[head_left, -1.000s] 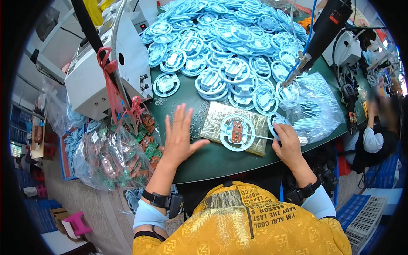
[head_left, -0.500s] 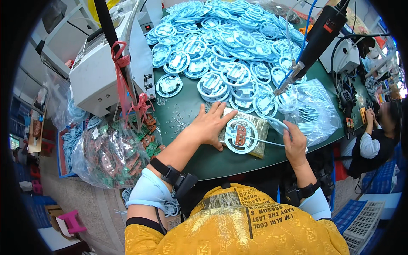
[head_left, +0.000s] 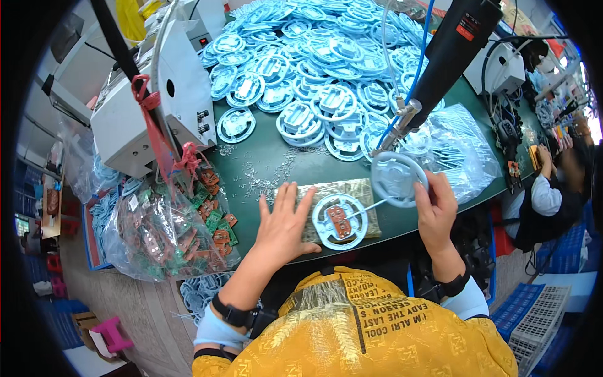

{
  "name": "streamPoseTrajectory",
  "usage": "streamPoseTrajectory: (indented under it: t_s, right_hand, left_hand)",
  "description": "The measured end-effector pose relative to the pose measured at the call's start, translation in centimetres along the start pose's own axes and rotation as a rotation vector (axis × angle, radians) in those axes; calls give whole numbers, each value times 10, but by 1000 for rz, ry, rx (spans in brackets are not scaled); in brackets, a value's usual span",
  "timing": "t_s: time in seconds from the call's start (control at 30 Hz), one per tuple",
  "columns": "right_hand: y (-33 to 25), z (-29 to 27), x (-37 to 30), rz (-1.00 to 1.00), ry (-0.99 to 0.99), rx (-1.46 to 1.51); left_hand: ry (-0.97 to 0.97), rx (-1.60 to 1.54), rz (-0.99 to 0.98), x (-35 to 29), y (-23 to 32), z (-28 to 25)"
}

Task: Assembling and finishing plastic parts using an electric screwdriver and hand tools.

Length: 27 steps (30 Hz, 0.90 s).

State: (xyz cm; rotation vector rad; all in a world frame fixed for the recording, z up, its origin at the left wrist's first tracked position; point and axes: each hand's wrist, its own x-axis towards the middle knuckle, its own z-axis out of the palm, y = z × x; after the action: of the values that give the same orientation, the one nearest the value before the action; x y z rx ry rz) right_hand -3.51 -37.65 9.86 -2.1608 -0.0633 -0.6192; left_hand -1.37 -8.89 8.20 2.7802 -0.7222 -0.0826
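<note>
A light blue plastic ring with a red-brown circuit board (head_left: pixel 340 222) in its middle lies on a tan, film-wrapped pad (head_left: pixel 342 190) near the table's front edge. A thin light blue rod (head_left: pixel 375 205) runs from it to a second light blue disc (head_left: pixel 398 178). My right hand (head_left: pixel 438 204) pinches this disc by its right rim, tilted up off the table. My left hand (head_left: pixel 281 223) lies with fingers spread at the pad's left side, its thumb close to the ring. Above the disc, the tip of a hanging black electric screwdriver (head_left: pixel 449 56) overlaps its far rim; contact cannot be told.
Similar light blue discs (head_left: pixel 333 56) form a big heap at the back. Loose screws (head_left: pixel 267 173) are scattered left of the pad. A bag of circuit boards (head_left: pixel 166 232) and a grey machine (head_left: pixel 151 107) stand left. A bag of blue rods (head_left: pixel 461 151) lies right; another person (head_left: pixel 553 195) sits beyond.
My right hand has lifted and turned the disc so its face shows. The ring has come nearer to me. My left hand has drawn back toward me and left, and the view has shifted slightly.
</note>
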Motion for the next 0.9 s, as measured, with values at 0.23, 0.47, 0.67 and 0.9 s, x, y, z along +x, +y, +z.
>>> streamPoseTrajectory:
  t_s: [0.23, 0.47, 0.67, 0.9]
  right_hand:
    - [5, 43, -24, 693, -218, 792]
    - [24, 45, -30, 771, -355, 735]
    - [13, 49, 4, 686, -636, 620]
    - [4, 66, 6, -247, -550, -206]
  left_hand:
    - [-30, -831, -388, -13, 11, 16]
    - [-32, -1326, -530, -2, 9, 34]
    - [-66, -1342, -522, -2, 3, 24]
    - [-73, -1399, -523, -5, -3, 32]
